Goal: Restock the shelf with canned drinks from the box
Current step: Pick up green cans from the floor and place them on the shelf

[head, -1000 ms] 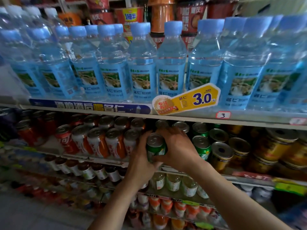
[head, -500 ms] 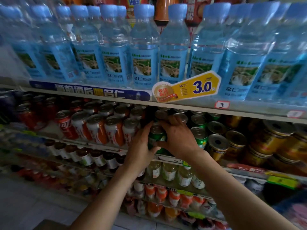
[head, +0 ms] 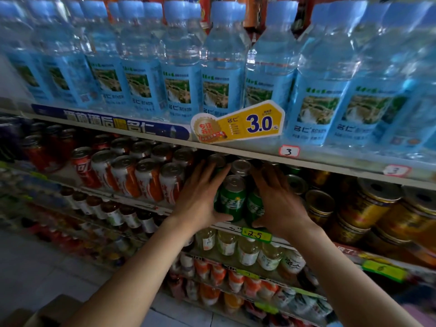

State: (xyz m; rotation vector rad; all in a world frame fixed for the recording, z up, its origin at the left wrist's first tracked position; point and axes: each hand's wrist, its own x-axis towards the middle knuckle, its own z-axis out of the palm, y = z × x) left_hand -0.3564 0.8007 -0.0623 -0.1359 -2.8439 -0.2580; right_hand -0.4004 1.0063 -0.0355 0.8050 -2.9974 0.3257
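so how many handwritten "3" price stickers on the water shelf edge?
2: one sticker just right of the yellow 3.0 tag, another, blurred, farther right. More may lie outside the frame.

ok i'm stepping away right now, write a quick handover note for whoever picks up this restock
Left hand: open, fingers straight, flat against the left side of the front green can, holding nothing.
Right hand: open, fingers spread, resting on the green cans just right of it, holding nothing.
Cans: the green cans stand upright on the middle shelf, between the orange-and-white cans and the gold cans, with more green ones in a row behind.
Done: the front can is on the shelf, at its edge.
Left: square up the row, then fetch more. A corner of a cardboard box shows on the floor at lower left; its contents are out of sight.
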